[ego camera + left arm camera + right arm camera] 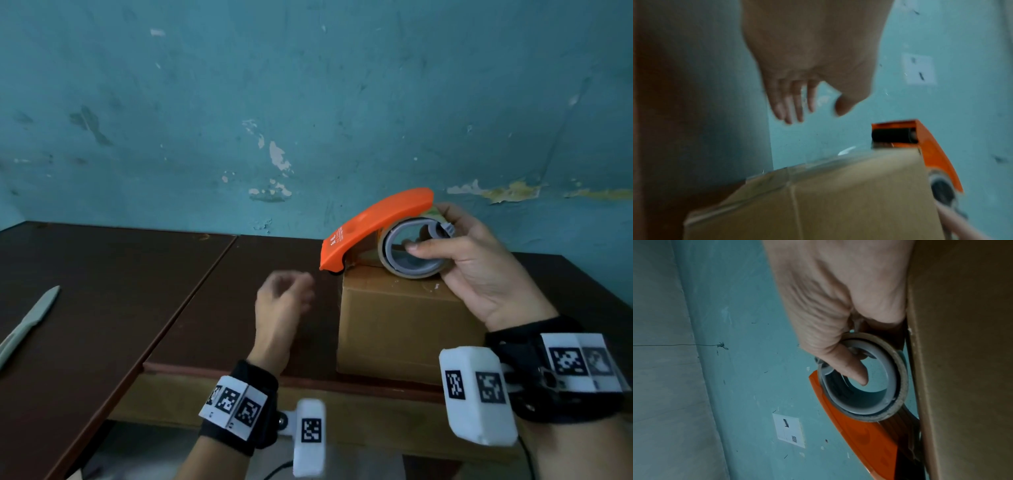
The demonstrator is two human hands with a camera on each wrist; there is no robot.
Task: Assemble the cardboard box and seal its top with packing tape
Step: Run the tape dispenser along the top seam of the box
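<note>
While the right hand (479, 274) grips the dispenser (373, 226) by its roll, thumb through the core, the taping step is in hand: the box (404, 322) stands closed near the front edge of the table (102, 308), the dispenser's nose touching its top left edge. The left hand (284, 308) hovers just beside the box, blurred, apparently loosely curled and holding nothing. The dispenser's long axis runs left to right across the box top, nose pointing left and down. Next, I judge, the left hand must steady the box while the tape is pressed down and cut.
</note>
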